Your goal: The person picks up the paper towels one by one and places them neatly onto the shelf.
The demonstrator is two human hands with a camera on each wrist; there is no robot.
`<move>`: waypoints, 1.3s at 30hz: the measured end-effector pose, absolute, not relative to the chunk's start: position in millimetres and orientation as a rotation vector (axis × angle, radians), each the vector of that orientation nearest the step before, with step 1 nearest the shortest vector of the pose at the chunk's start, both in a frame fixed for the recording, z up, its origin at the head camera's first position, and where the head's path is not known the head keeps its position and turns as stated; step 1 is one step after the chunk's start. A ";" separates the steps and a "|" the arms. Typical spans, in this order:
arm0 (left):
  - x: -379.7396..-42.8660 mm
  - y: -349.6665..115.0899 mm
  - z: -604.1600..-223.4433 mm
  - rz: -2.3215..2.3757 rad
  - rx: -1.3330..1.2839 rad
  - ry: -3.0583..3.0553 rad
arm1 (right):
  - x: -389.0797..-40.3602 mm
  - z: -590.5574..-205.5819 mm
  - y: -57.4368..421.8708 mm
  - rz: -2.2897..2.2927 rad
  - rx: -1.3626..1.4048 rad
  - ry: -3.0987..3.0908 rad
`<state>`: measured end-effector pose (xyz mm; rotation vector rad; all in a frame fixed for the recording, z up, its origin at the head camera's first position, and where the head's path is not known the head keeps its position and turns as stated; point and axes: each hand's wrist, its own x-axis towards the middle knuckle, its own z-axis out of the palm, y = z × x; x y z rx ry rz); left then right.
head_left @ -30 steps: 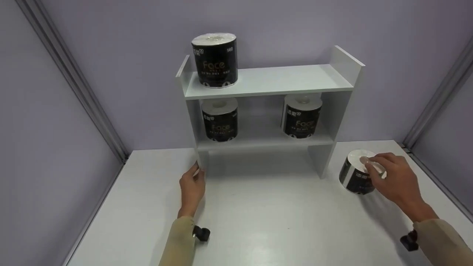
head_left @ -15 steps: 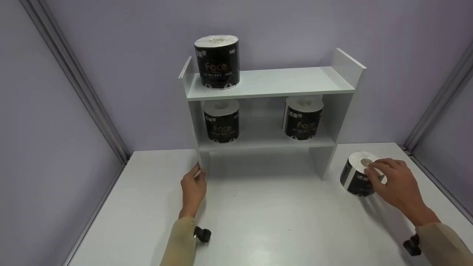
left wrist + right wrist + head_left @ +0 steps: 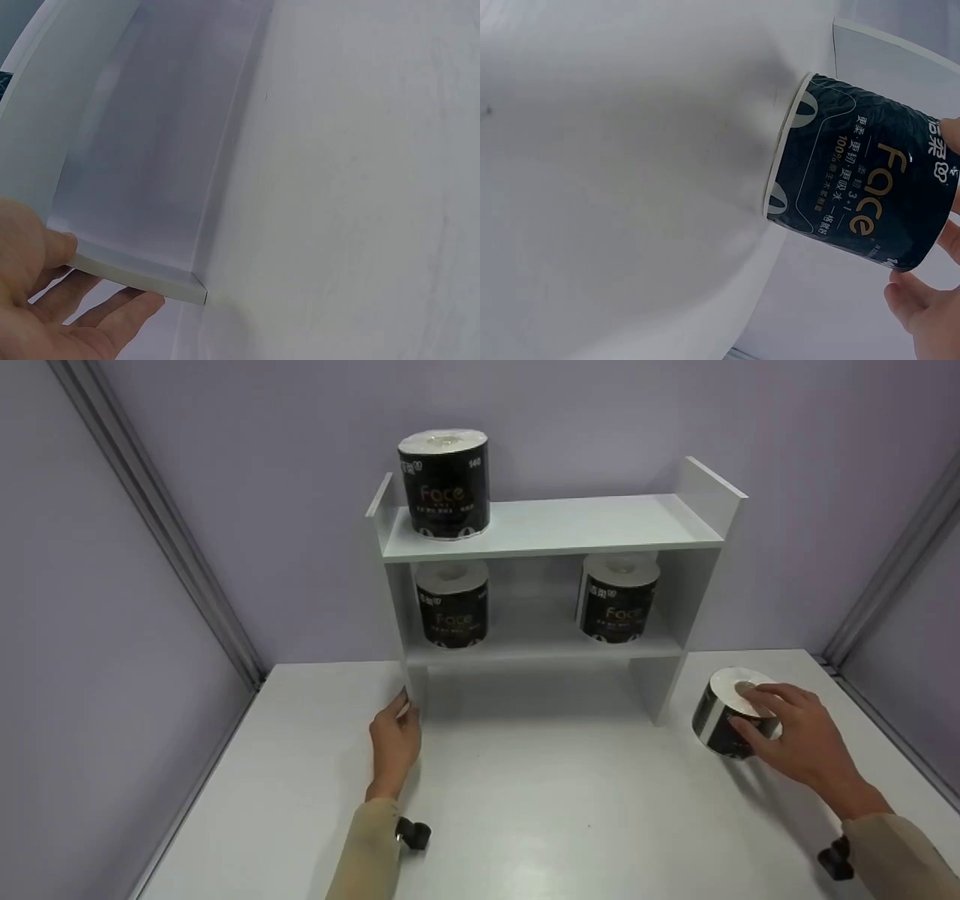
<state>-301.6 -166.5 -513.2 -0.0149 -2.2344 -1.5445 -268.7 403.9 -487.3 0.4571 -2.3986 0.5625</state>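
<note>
My left hand point(image 3: 394, 742) grips the lower left side panel of a white two-tier shelf point(image 3: 555, 652). In the left wrist view the thumb lies on the inner face of that panel point(image 3: 139, 279), with the fingers behind it. Right of the shelf, an upright toilet roll point(image 3: 720, 724) in a black "Face" wrapper stands on the white table point(image 3: 525, 810). My right hand point(image 3: 802, 742) holds its upper part, with the thumb on the wrapper and a finger over the top by the core. The right wrist view shows the wrapper's front and several fingers near its top rim.
One toilet roll point(image 3: 446, 499) stands on the shelf's top board at the left. Two more, a left roll point(image 3: 454, 619) and a right roll point(image 3: 619, 611), stand on the middle board. Pale walls point(image 3: 585, 420) enclose the table at the back and sides.
My right thumb has slid from the roll's top down onto the front of its wrapper, spreading away from the forefinger. The roll and left hand stay in place; the head view has shifted slightly.
</note>
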 end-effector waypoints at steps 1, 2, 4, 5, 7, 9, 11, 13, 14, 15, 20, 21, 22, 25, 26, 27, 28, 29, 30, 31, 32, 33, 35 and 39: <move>-301.8 -166.4 -513.4 -1.540 -0.018 -2.234 | -268.5 -487.4 403.9 0.568 0.454 -2.411; -302.1 -166.3 -513.6 -1.536 -0.021 -2.234 | -268.2 -487.3 403.8 0.574 0.449 -2.425; -302.1 -166.1 -513.8 -1.535 -0.026 -2.232 | -267.9 -487.4 404.4 0.581 0.443 -2.444; -301.9 -166.2 -513.9 -1.537 -0.032 -2.229 | -267.9 -487.5 404.7 0.581 0.440 -2.453; -302.0 -166.4 -514.4 -1.538 -0.047 -2.220 | -267.8 -488.0 405.4 0.584 0.440 -2.463; -301.2 -166.4 -514.1 -1.547 -0.052 -2.214 | -267.8 -488.8 405.9 0.593 0.448 -2.456; -301.2 -166.8 -513.4 -1.553 -0.059 -2.211 | -268.5 -489.5 405.7 0.606 0.458 -2.441; -301.3 -167.1 -512.9 -1.559 -0.056 -2.216 | -268.9 -490.0 405.2 0.623 0.463 -2.425; -301.4 -167.2 -512.8 -1.565 -0.054 -2.218 | -269.0 -490.1 404.8 0.627 0.463 -2.418; -301.6 -167.3 -512.9 -1.569 -0.054 -2.218 | -269.1 -490.2 404.4 0.628 0.462 -2.410; -301.7 -167.0 -512.7 -1.557 -0.046 -2.216 | -270.6 -489.1 401.6 0.622 0.456 -2.373; -301.5 -166.8 -512.5 -1.555 -0.040 -2.215 | -271.0 -488.9 401.2 0.624 0.456 -2.367; -301.4 -166.8 -512.4 -1.552 -0.035 -2.217 | -271.5 -488.8 400.7 0.627 0.456 -2.362; -301.7 -166.5 -512.9 -1.538 -0.028 -2.225 | -271.8 -489.2 399.9 0.633 0.452 -2.355; -302.0 -166.3 -513.1 -1.542 -0.023 -2.225 | -271.6 -489.5 399.9 0.635 0.449 -2.354; -302.2 -166.1 -513.5 -1.542 -0.024 -2.225 | -271.3 -489.8 399.9 0.636 0.445 -2.354; -302.3 -166.0 -513.6 -1.546 -0.024 -2.225 | -271.0 -490.0 400.0 0.637 0.441 -2.354; -302.6 -165.9 -513.6 -1.551 -0.023 -2.225 | -270.8 -490.1 399.9 0.635 0.436 -2.354; -302.7 -166.0 -513.5 -1.556 -0.025 -2.222 | -270.6 -490.0 399.8 0.635 0.434 -2.353; -302.7 -166.0 -513.5 -1.562 -0.025 -2.221 | -270.6 -489.9 399.7 0.634 0.431 -2.352; -303.0 -166.2 -513.7 -1.568 -0.024 -2.218 | -270.7 -489.6 399.5 0.632 0.431 -2.350; -303.1 -166.3 -513.7 -1.565 -0.027 -2.216 | -270.9 -489.3 399.3 0.630 0.430 -2.347; -303.1 -166.7 -513.7 -1.558 -0.029 -2.215 | -271.2 -488.3 398.8 0.625 0.430 -2.339; -302.3 -166.9 -513.3 -1.543 -0.034 -2.221 | -271.2 -486.6 397.8 0.605 0.432 -2.311</move>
